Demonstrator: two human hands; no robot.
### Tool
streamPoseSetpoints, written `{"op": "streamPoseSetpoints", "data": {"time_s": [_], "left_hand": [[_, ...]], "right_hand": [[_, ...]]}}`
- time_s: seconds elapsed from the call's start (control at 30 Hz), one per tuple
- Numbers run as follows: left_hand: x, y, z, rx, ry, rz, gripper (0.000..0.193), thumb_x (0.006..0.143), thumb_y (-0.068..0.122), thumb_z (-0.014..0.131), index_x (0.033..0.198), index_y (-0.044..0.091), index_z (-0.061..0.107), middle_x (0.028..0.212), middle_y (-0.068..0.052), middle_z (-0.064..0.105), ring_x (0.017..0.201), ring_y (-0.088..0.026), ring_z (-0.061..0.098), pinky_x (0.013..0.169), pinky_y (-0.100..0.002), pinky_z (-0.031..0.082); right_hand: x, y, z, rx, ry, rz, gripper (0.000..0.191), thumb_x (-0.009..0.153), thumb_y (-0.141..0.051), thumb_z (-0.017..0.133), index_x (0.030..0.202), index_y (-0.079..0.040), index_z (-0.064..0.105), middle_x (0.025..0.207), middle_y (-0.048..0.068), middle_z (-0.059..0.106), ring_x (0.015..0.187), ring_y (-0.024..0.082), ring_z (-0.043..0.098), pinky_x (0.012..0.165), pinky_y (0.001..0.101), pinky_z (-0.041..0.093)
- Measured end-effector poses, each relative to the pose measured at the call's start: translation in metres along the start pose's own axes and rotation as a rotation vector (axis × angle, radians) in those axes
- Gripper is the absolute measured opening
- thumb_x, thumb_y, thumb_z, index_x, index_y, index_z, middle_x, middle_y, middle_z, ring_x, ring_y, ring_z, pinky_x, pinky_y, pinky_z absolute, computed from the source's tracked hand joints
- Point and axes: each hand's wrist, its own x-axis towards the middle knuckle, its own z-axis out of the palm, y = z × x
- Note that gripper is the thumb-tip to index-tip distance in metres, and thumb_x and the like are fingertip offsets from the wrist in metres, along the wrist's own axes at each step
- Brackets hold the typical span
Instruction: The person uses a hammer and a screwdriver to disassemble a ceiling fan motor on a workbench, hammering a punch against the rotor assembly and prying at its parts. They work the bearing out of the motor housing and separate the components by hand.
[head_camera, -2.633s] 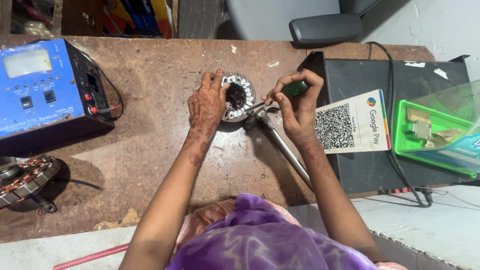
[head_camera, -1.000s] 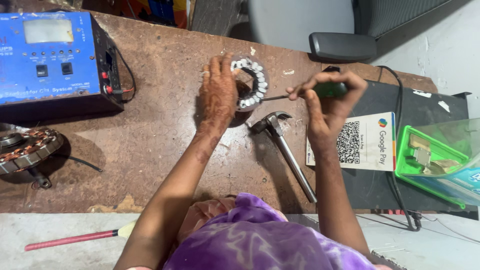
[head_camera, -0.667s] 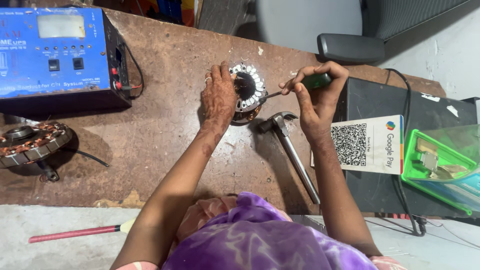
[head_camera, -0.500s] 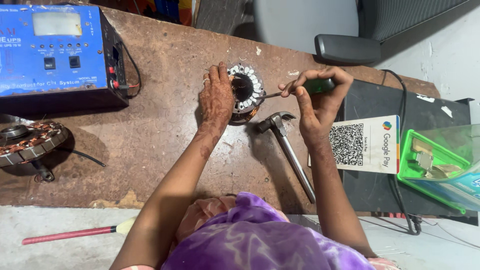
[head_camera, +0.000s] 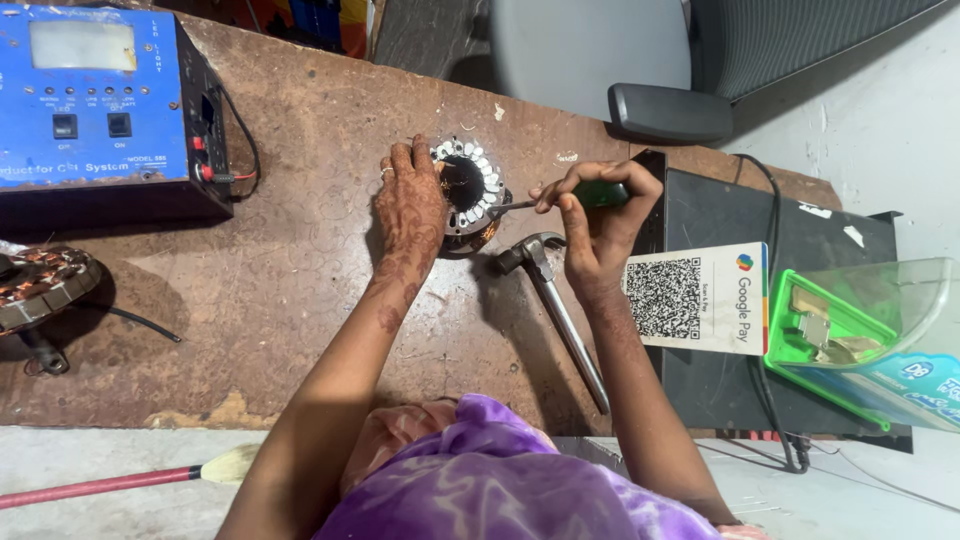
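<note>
Stators: two; one ring-shaped stator (head_camera: 468, 192) mid-tabletop (head_camera: 300, 300), one copper-wound stator (head_camera: 40, 290) at the left edge.
Left hand (head_camera: 410, 215): fingers pressed flat on the ring-shaped stator.
Right hand (head_camera: 598, 225): fingers closed around one green-handled screwdriver (head_camera: 575, 196), tip at the ring.
Hammer (head_camera: 552, 305): one, lying between the arms.
Blue box (head_camera: 100, 100): one.

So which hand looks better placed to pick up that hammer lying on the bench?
Probably the right hand: the hammer lies just beside it, though it now grips a green-handled screwdriver. The left hand is steadying the round motor stator.
</note>
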Motion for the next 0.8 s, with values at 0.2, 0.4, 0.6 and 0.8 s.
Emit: {"op": "streamPoseSetpoints", "data": {"time_s": [0.2, 0.4, 0.6, 0.8], "left_hand": [[-0.004, -0.007, 0.013, 0.031, 0.151, 0.058, 0.045, 0.104, 0.024, 0.055, 0.143, 0.004, 0.046, 0.137, -0.022, 0.05, 0.122, -0.04, 0.056, 0.087, -0.046, 0.059], [0.002, -0.001, 0.019, 0.046, 0.1, -0.053, 0.047, 0.102, 0.027, 0.057, 0.143, 0.007, 0.046, 0.134, -0.02, 0.05, 0.122, -0.038, 0.056, 0.084, -0.047, 0.059], [-0.009, 0.0, 0.005, 0.065, 0.121, 0.005, 0.049, 0.099, 0.022, 0.061, 0.143, 0.007, 0.044, 0.135, -0.022, 0.048, 0.123, -0.04, 0.054, 0.083, -0.046, 0.06], [-0.021, -0.001, -0.008, 0.062, -0.122, -0.026, 0.07, 0.085, -0.005, 0.058, 0.149, 0.003, 0.031, 0.146, -0.021, 0.038, 0.128, -0.039, 0.048, 0.09, -0.047, 0.056]], "right_hand": [[0.005, 0.003, -0.001, -0.021, -0.016, 0.038, 0.038, 0.112, 0.008, 0.049, 0.132, -0.016, 0.027, 0.111, 0.012, 0.053, 0.089, 0.016, 0.064, 0.091, 0.0407, 0.067], [-0.008, 0.022, 0.01, -0.103, 0.028, -0.03, 0.035, 0.11, 0.006, 0.052, 0.126, -0.014, 0.029, 0.1, 0.013, 0.057, 0.084, 0.018, 0.065, 0.076, 0.038, 0.064], [0.002, 0.021, -0.005, -0.025, 0.098, 0.075, 0.036, 0.11, 0.001, 0.053, 0.129, -0.014, 0.025, 0.104, 0.01, 0.056, 0.086, 0.018, 0.066, 0.084, 0.0403, 0.069], [0.012, 0.023, -0.011, 0.063, 0.099, 0.201, 0.04, 0.108, -0.001, 0.057, 0.131, -0.013, 0.026, 0.104, 0.011, 0.057, 0.085, 0.019, 0.07, 0.079, 0.0389, 0.068]]}}
